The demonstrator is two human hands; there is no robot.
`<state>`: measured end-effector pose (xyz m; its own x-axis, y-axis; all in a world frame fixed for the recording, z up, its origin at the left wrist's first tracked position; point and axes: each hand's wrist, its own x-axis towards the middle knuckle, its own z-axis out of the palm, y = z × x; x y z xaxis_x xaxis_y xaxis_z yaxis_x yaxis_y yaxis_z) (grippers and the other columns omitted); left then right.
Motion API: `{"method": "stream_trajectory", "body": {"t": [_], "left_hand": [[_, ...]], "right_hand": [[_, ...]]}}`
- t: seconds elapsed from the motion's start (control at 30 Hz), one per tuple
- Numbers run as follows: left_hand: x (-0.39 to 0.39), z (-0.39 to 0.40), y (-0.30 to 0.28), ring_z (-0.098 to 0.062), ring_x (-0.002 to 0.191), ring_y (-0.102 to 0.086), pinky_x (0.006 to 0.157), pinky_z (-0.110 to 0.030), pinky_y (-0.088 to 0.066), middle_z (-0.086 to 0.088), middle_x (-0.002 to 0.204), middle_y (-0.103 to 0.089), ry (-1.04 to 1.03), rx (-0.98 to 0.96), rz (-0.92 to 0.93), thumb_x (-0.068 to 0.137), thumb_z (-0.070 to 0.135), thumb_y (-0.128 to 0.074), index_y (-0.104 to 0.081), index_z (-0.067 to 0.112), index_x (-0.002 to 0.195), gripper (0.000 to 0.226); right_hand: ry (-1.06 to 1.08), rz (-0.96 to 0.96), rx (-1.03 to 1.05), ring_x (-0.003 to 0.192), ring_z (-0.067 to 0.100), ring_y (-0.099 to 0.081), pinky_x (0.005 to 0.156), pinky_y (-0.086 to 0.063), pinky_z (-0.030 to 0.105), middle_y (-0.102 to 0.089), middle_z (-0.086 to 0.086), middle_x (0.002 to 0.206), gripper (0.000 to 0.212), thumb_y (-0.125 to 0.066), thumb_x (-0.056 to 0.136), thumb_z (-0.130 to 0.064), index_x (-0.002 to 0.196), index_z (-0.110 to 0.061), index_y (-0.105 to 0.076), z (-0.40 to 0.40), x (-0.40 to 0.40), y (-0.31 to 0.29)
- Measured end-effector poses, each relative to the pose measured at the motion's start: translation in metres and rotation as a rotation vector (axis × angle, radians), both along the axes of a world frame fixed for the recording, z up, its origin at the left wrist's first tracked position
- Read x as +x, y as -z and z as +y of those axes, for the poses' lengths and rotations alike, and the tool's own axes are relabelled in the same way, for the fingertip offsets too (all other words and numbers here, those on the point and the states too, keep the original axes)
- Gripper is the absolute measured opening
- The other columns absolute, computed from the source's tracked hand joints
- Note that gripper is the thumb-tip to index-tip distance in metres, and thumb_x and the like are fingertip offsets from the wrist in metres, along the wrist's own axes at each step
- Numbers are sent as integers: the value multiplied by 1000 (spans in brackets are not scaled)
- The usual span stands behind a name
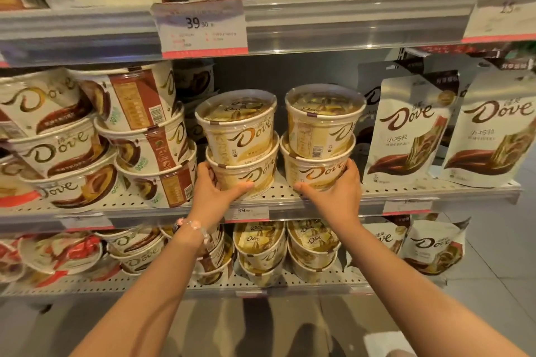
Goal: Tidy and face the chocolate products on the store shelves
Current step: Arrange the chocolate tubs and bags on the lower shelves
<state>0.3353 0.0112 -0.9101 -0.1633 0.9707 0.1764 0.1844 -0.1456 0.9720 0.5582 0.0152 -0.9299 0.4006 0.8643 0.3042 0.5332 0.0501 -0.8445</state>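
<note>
Two stacks of cream-and-gold Dove chocolate tubs stand side by side on the middle shelf (278, 197). My left hand (216, 190) grips the bottom tub of the left stack (249, 174), with a second tub (237, 127) on top. My right hand (333, 191) grips the bottom tub of the right stack (316, 171), which carries another tub (322, 122) turned so its barcode faces out. A bead bracelet (193, 226) circles my left wrist.
Brown Dove tubs (139, 136) lean in stacks at the left. Dove pouches (409, 133) stand at the right. A price tag (203, 27) hangs on the upper shelf rail. More tubs (261, 249) and pouches fill the lower shelf. Grey floor lies below.
</note>
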Motion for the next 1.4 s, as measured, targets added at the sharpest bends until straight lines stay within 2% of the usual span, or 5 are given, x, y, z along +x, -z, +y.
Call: {"method": "stream_trajectory", "body": {"t": [0.33, 0.53, 0.7, 0.93, 1.4], "left_hand": [[42, -10, -2, -22, 139, -16, 115, -38, -17, -7, 148, -16, -310, 51, 174, 49, 32, -90, -4, 16, 146, 131], [55, 2, -2, -30, 132, -28, 112, -40, -25, -15, 138, -30, -498, 46, 185, 42, 39, -91, -22, 3, 137, 123], [37, 4, 1, -25, 127, -38, 107, -34, -32, -11, 135, -40, -445, 78, 216, 47, 40, -90, -31, 6, 133, 110], [14, 2, -1, -19, 123, -44, 104, -29, -34, -3, 132, -48, -305, 64, 211, 49, 35, -90, -37, 13, 131, 100], [8, -5, 6, -21, 136, -29, 111, -30, -23, -6, 147, -30, -146, 47, 257, 64, 25, -84, -10, 12, 144, 110]], "right_hand": [[-171, 163, -46, 140, 27, -26, 116, -23, 44, -27, 10, 152, 132, -89, 55, -26, 149, -17, 3, 3, 13, -8], [-232, 148, -97, 140, 26, -27, 116, -23, 44, -29, 10, 151, 140, -92, 51, -17, 150, -15, 7, 11, 19, -18], [-100, 60, -102, 136, 27, -34, 112, -32, 48, -36, 8, 147, 131, -90, 45, -38, 148, -14, -14, 6, 12, -12], [41, 30, -64, 142, 28, -21, 116, -20, 40, -23, 13, 153, 130, -87, 55, -39, 150, -8, -4, -2, -3, -9], [64, -13, -41, 137, 30, -28, 114, -28, 41, -31, 17, 144, 123, -88, 53, -48, 144, -2, -18, -4, 0, -15]]}}
